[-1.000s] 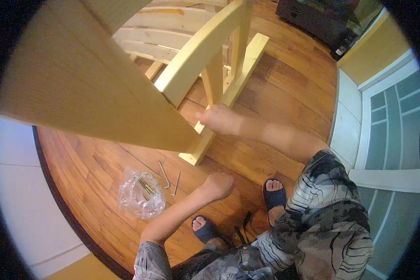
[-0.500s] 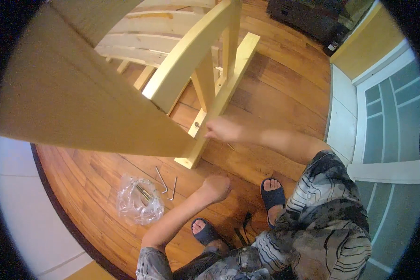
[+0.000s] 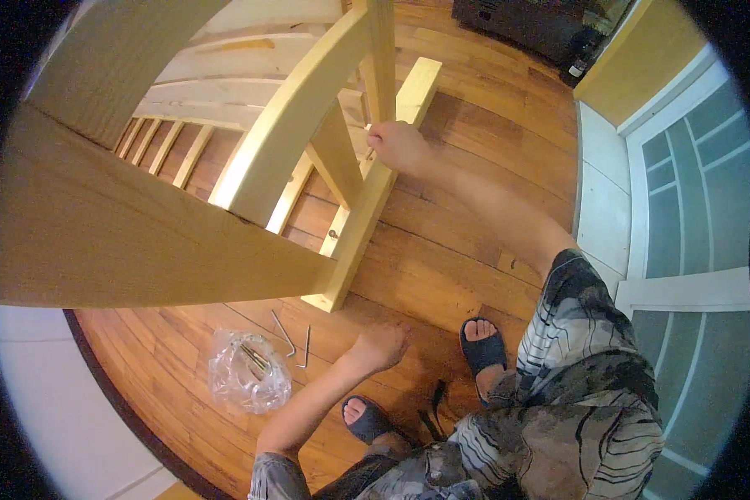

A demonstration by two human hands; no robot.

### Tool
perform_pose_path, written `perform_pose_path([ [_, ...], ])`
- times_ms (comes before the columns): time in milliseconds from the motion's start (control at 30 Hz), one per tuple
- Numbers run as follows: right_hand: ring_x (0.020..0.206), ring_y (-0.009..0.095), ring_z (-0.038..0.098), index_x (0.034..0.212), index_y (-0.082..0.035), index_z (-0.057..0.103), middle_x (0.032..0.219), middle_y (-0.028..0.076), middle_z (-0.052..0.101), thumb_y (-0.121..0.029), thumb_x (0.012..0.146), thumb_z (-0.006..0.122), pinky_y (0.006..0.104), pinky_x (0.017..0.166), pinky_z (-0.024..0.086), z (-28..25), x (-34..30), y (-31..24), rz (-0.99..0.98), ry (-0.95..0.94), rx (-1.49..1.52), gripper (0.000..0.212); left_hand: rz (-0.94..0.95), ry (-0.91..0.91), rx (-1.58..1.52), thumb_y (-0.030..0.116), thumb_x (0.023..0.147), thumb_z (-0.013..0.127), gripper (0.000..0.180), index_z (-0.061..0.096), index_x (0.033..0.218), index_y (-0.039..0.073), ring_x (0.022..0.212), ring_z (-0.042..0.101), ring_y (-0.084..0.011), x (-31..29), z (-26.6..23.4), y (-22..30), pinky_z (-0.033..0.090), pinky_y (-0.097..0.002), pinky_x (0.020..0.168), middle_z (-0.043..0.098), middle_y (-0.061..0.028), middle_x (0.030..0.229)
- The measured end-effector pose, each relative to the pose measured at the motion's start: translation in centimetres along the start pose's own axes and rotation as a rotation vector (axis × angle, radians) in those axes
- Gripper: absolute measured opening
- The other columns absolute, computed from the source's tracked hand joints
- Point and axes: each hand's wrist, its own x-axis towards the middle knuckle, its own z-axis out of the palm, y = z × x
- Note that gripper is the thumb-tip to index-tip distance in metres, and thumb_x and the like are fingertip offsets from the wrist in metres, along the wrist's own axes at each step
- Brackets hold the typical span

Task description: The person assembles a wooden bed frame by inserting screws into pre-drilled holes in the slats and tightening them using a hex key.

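A pale wooden frame with a curved rail [image 3: 296,108], upright slats [image 3: 335,158] and a long bottom beam [image 3: 375,187] stands in front of me. My right hand [image 3: 400,147] is at the beam's inner side, by the farther upright, with its fingers pinched together; whatever is in them is too small to make out. A metal bolt [image 3: 333,234] sits in the beam nearer to me. Lower down, my left hand [image 3: 382,345] hovers closed above the floor, its contents hidden. Beside it lie two L-shaped hex keys, a left one [image 3: 283,332] and a right one [image 3: 306,346].
A clear plastic bag [image 3: 248,371] with metal bolts rests on the wooden floor left of my left hand. A broad wooden board [image 3: 142,225] crosses the left side. Slatted panels lie behind the frame. To the right is a white-framed glass door [image 3: 692,208].
My right hand has moved away from me along the beam, from near the closer bolt to the farther upright. My left hand stays closed in about the same place. The view has shifted slightly.
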Motion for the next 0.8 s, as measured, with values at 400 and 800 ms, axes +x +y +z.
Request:
perform_pose_path([
  [400, 0.069, 0.033, 0.053, 0.07, -0.002, 0.052, 0.071, 0.016, 0.056, -0.016, 0.075, 0.042, 0.0395, 0.062, 0.042, 0.7, 1.5, -0.1, -0.116, -0.136, -0.233, 0.019, 0.016, 0.069, 0.031, 0.029, 0.078, 0.046, 0.03, 0.047, 0.1, 0.008, 0.068, 0.056, -0.0309, -0.8, 0.3, -0.1, 0.045, -0.0408, 0.059, 0.057, -0.0156, 0.069],
  [800, 0.06, 0.023, 0.056, 0.07, -0.002, 0.051, 0.06, 0.012, 0.054, -0.019, 0.075, 0.045, 0.0355, 0.055, 0.043, 1.6, 1.8, -0.5, 0.176, -0.389, 0.167, 0.019, 0.094, 0.17, 0.036, 0.028, 0.078, 0.045, 0.028, 0.051, 0.094, 0.005, 0.066, 0.056, -0.0304, -1.6, 3.3, -2.4, 0.045, -0.0387, 0.058, 0.057, -0.0147, 0.069],
])
